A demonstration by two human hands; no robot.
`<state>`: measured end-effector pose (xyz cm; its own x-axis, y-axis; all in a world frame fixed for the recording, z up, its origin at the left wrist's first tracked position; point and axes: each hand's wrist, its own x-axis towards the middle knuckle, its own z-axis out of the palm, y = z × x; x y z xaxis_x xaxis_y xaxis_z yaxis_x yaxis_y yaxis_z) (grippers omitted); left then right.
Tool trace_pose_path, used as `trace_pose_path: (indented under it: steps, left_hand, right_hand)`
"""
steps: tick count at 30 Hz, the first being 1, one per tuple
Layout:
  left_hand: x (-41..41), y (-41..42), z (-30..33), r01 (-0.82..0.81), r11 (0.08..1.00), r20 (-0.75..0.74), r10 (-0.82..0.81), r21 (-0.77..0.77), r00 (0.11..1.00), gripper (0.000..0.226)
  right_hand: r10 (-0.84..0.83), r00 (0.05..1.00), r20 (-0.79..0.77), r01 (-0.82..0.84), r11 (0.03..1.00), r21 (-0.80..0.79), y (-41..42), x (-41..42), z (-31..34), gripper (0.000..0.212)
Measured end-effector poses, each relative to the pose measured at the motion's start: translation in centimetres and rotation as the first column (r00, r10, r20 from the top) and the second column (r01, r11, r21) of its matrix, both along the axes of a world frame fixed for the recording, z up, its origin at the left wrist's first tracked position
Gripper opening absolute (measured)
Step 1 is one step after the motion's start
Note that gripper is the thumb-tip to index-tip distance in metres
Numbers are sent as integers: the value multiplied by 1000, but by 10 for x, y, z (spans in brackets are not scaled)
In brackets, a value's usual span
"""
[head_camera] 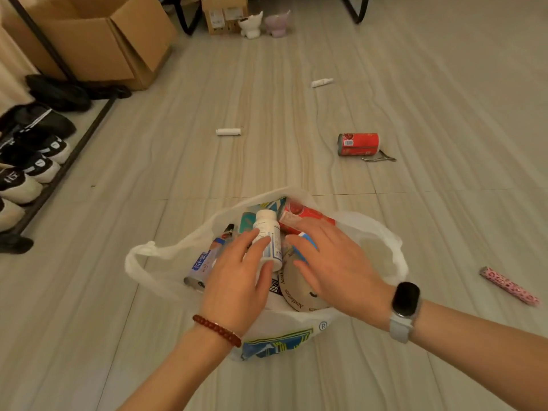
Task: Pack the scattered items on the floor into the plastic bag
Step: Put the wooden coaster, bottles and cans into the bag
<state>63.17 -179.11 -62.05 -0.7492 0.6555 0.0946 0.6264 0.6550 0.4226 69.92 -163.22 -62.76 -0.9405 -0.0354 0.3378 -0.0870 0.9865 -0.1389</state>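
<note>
A white plastic bag stands open on the floor and holds several items. My left hand grips a white pill bottle over the bag's mouth. Flat and open, my right hand presses on the items inside, next to a red can and a round beige box. Out on the floor lie a red can, metal nippers, two white tubes and a pink patterned tube.
A shoe rack with several shoes runs along the left. Cardboard boxes stand at the back left, and two small figurines sit by another box at the back. Bare floor surrounds the bag.
</note>
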Motion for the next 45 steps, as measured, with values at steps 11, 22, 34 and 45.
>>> trace_pose_path:
  steps: [11,22,34,45]
  left_hand:
    - [3,173,53,427,902,-156,-413,67,897,41]
    - [83,345,-32,631,738,268,-574,-241,774,43]
    - [168,408,-174,767,454,260,-756,-453,601,64]
    - [164,417,-184,723,518,2,-812,-458,583,70]
  right_hand:
    - [-737,668,106,694,565,-445,196,108,-28,41]
    - [-738,339,583,936,325,-133,277,192,-158,35]
    - [-934,83,349,996,83,-16,410,311,-148,63]
    - [-981,79,177,995,89,50,443,313,-140,35]
